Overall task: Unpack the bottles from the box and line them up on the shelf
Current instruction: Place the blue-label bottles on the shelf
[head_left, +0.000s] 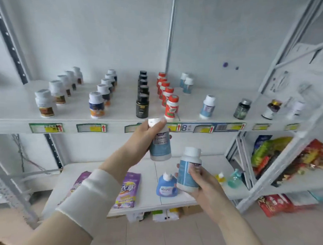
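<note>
Right now the left hand (143,138) is gripping a blue-labelled bottle (160,147) with a white cap, fingers (154,126) curling round its upper half, and is holding it slightly tilted just below the front edge of the shelf (14,106). The right hand (204,186) is clutching a second bottle (188,172) of the same kind lower down, thumb lying across the label. The two are sitting near each other, not touching. On the shelf, rows are running front to back: white-capped, black bottles (143,96), red-capped bottles (168,95). A matching bottle (207,107) is standing alone right of the red row. Below, a blue jug (166,185) and a purple pouch (128,189) are resting on the lower shelf (151,169).
</note>
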The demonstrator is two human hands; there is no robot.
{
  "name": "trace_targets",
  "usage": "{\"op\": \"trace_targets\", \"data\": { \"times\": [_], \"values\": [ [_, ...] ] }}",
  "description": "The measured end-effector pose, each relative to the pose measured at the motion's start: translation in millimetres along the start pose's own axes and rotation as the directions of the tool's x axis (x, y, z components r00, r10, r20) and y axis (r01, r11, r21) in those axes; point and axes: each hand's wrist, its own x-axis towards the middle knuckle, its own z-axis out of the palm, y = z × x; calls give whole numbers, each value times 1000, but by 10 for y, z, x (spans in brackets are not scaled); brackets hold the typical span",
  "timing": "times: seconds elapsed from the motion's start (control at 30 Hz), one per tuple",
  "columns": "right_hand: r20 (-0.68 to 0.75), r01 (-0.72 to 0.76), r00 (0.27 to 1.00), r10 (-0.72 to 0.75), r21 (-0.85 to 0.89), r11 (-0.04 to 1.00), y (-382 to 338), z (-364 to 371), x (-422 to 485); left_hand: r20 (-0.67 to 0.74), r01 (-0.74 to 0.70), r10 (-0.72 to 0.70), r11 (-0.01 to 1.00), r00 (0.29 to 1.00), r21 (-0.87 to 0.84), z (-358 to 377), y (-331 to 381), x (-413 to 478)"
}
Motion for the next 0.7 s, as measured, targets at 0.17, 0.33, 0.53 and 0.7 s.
{"op": "trace_targets", "data": {
  "times": [0.17, 0.33, 0.53, 0.7],
  "values": [
    [-57, 110, 992, -115, -93, 990, -603, -669, 457, 68, -84, 77, 989, 995, 118, 506, 200, 891],
    [-101, 237, 963, -248, -112, 965, -1299, -1074, 1057, 105, -183, 164, 962, 981, 201, 767, 402, 1782],
    [-80, 321, 938, -338, -172, 931, -1937, -1342, 1839, 90, -189, 168, 918, 982, 349, 974, 457, 2757],
    [-59, 348, 930, -364, -191, 918, -2212, -1553, 2554, 23, -119, 122, 887, 992, 446, 1070, 379, 3424]
  ]
}}
